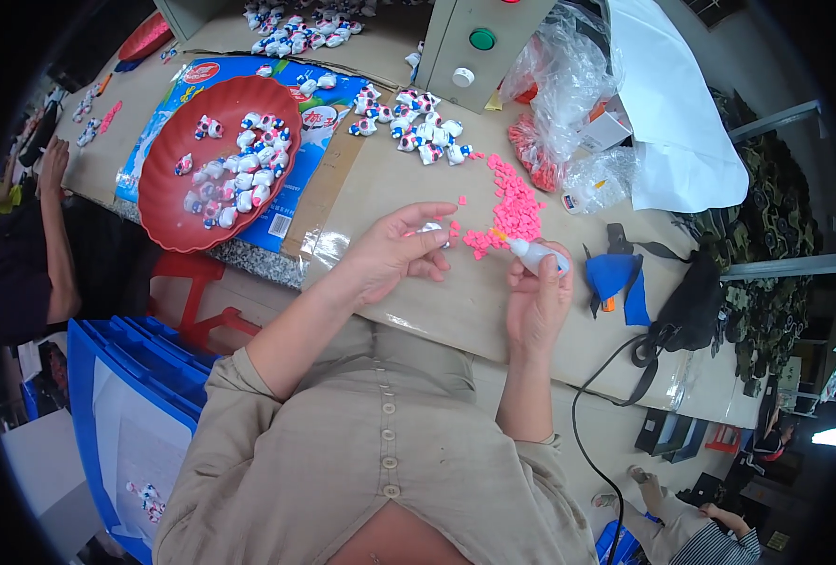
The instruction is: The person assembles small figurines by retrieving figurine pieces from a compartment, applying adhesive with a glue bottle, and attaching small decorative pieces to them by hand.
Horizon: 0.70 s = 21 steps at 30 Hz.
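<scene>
My left hand (394, 252) pinches a small white toy figure (430, 228) between thumb and fingers, just left of a heap of small pink pieces (507, 209) on the tan table. My right hand (538, 297) grips a small white glue bottle (531, 250) with an orange nozzle pointing up-left toward the figure and the pink pile. The two hands are a short gap apart. A loose group of white figures with blue and pink marks (416, 122) lies further back on the table.
A red oval dish (168, 202) holds several figures on a blue printed sheet (183, 89). A grey control box with green and white buttons (474, 47), clear plastic bags (569, 85), blue cloth (616, 278) and a black strap (691, 301) sit right. Another person's arm (56, 226) is at left.
</scene>
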Available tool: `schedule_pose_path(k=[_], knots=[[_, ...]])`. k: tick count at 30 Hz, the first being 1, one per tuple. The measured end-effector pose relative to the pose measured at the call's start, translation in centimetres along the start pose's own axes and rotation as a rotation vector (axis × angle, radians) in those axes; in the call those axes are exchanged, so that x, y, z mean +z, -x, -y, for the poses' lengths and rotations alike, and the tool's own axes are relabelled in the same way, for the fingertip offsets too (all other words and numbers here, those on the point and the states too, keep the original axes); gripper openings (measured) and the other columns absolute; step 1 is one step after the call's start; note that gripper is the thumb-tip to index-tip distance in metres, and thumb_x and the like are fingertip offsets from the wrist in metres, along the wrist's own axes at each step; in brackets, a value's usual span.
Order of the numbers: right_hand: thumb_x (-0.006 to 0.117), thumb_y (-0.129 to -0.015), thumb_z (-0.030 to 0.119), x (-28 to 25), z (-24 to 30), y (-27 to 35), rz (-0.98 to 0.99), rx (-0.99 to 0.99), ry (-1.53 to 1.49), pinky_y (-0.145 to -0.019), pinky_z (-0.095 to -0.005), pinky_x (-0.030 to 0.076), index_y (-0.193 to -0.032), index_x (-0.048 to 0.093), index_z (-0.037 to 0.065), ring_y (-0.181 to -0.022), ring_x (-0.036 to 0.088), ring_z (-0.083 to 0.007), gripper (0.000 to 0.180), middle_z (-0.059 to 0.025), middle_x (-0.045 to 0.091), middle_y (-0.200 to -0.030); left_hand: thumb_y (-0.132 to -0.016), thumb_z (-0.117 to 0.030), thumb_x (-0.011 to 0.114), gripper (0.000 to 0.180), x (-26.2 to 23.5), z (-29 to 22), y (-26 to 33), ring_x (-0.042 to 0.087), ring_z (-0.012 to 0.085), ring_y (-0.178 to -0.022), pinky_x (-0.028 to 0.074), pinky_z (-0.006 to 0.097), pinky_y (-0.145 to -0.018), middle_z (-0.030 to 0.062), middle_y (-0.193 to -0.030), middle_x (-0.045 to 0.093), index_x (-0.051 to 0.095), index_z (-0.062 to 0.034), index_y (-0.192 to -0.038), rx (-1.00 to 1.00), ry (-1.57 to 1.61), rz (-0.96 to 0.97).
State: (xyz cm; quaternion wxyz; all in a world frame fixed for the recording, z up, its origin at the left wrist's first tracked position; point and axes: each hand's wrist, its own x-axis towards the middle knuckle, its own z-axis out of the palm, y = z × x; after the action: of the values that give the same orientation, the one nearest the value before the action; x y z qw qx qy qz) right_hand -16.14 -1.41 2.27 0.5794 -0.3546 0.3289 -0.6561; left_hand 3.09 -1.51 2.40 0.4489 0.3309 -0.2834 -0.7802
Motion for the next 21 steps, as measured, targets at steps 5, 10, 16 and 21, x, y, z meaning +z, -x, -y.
schedule_pose_path(k=[5,10,16,21], knots=[[0.054,-0.083,0.017,-0.4,-0.7,0.1,-0.011,0.042,-0.036,-0.055,-0.0234,0.036,-0.099,0.047,0.003,-0.065,0.047,-0.012,0.022,-0.007,0.053,-0.084,-0.081,-0.007,0.054,0.039,0.3,0.4,-0.1,0.057,0.0158,-0.077,0.05,0.025,-0.063,0.0093,-0.1,0.052,0.041,0.0001,-0.118,-0.034,-0.032,-0.007],[0.056,-0.082,0.017,-0.4,-0.6,0.6,-0.031,0.011,0.055,-0.055,-0.0229,0.036,-0.099,0.047,0.003,-0.067,0.047,-0.0113,0.023,-0.0061,0.053,-0.085,-0.077,-0.001,0.054,0.044,0.4,1.0,-0.4,0.058,0.0152,-0.074,0.05,0.024,-0.059,0.0094,-0.097,0.053,0.041,-0.0007,-0.119,0.041,-0.296,-0.143],[0.057,-0.081,0.015,-0.3,-0.6,0.6,-0.019,0.007,-0.049,-0.055,-0.0227,0.036,-0.097,0.045,0.003,-0.065,0.047,-0.0115,0.023,-0.007,0.051,-0.086,-0.077,-0.001,0.056,0.029,1.2,1.1,-0.3,0.059,0.0128,-0.073,0.049,0.022,-0.055,0.0074,-0.087,0.056,0.047,0.0006,-0.105,0.119,-0.271,-0.088],[0.054,-0.083,0.017,-0.5,-1.1,1.0,0.014,-0.071,0.124,-0.057,-0.023,0.037,-0.097,0.044,0.003,-0.067,0.046,-0.0119,0.023,-0.0075,0.05,-0.086,-0.078,-0.001,0.055,0.028,0.9,2.0,-0.6,0.054,0.0077,-0.07,0.047,0.02,-0.054,0.0048,-0.086,0.056,0.05,0.0,-0.105,0.184,-0.315,-0.146]])
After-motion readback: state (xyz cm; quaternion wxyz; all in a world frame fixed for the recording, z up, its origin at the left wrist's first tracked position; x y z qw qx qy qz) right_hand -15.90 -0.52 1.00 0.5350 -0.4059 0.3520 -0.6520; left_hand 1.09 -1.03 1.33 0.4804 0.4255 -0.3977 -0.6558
